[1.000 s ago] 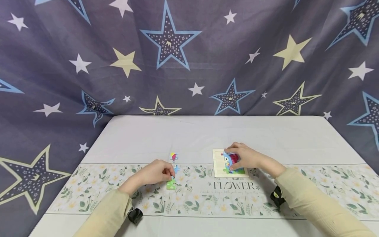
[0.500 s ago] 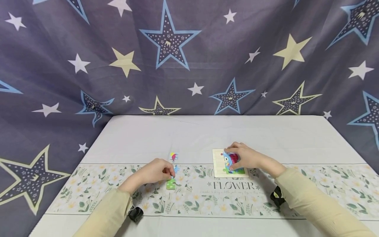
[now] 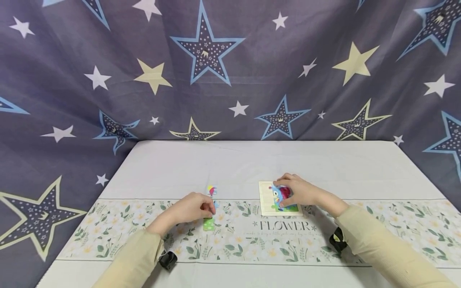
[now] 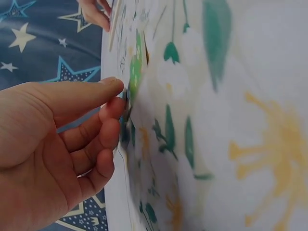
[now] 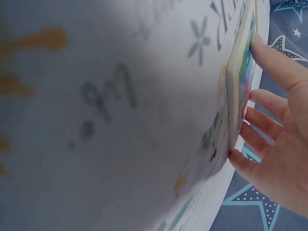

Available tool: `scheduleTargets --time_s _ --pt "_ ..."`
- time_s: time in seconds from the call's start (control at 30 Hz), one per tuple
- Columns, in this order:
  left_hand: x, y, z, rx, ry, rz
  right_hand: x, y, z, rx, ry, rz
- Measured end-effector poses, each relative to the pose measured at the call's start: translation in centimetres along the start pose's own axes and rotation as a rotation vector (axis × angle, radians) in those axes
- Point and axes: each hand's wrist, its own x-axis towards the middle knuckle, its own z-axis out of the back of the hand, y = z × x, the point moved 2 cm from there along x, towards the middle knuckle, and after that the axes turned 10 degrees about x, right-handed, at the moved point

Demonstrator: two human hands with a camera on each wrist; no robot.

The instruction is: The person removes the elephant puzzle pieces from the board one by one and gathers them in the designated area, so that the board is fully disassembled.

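Note:
My left hand [image 3: 196, 208] has its fingertips on a small blue puzzle piece [image 3: 216, 204], mostly covered by the fingers. In the left wrist view, the thumb and curled fingers come together at its thin edge. A green puzzle piece [image 3: 209, 224] lies just on the near side of these fingertips, and a piece with a yellow and pink pattern [image 3: 211, 190] lies beyond them. My right hand [image 3: 297, 189] rests with spread fingers on a square wooden puzzle board [image 3: 265, 200]. Its thumb and fingertips touch the fitted blue, red and green picture pieces [image 3: 277, 196]; the board's left strip is bare wood.
A white tablecloth [image 3: 237, 164] covers the table, with a printed floral band [image 3: 245, 250] and FLOWER lettering in front of the board. Behind the table hangs a dark star-patterned curtain [image 3: 230, 88]. Black wrist cameras sit under both sleeves.
My left fingertips have shifted slightly right and away from the green piece, onto the blue one. The right hand and the board have stayed in place.

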Motion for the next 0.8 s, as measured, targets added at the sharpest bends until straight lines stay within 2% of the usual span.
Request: scheduleTargets --time_s 0.2,0.4,0.8 --pt "1.1 -0.8 0.2 0.015 0.001 -0.032 0.0 0.0 -0.1 -0.003 -0.009 0.010" --pt "3.1 -2.0 -0.2 -0.021 -0.011 -0.061 -0.1 -0.1 -0.1 0.005 -0.012 0.011" --pt "6.6 -4.0 -1.0 -0.041 -0.027 -0.074 -0.4 -0.5 -0.4 0.021 -0.028 0.058"
